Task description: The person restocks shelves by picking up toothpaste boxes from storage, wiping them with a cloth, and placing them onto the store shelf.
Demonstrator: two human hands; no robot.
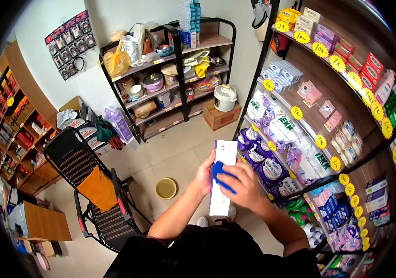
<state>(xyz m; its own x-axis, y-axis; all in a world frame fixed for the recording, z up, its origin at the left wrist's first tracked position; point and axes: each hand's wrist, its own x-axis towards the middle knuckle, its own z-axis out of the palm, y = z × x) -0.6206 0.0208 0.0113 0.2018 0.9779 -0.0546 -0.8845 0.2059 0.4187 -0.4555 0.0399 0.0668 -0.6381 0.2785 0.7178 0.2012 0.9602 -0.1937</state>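
Note:
A long, narrow white box (219, 204) with a purple edge and small print is held upright in front of my body. My left hand (204, 173) grips its left side, fingers partly hidden behind it. My right hand (244, 185) is closed on a blue cloth (222, 172), which lies against the front of the box and covers its middle. Close by on the right are purple and white detergent bags (272, 169) on the shelf.
A shelf unit (299, 190) with price tags rises on the right. A folding chair (100, 199) with an orange cloth (98, 189) stands at left. On the floor are a yellowish basin (166, 180) and a cardboard box (221, 119) under a rice cooker (225, 98). Household goods fill the back rack (179, 69).

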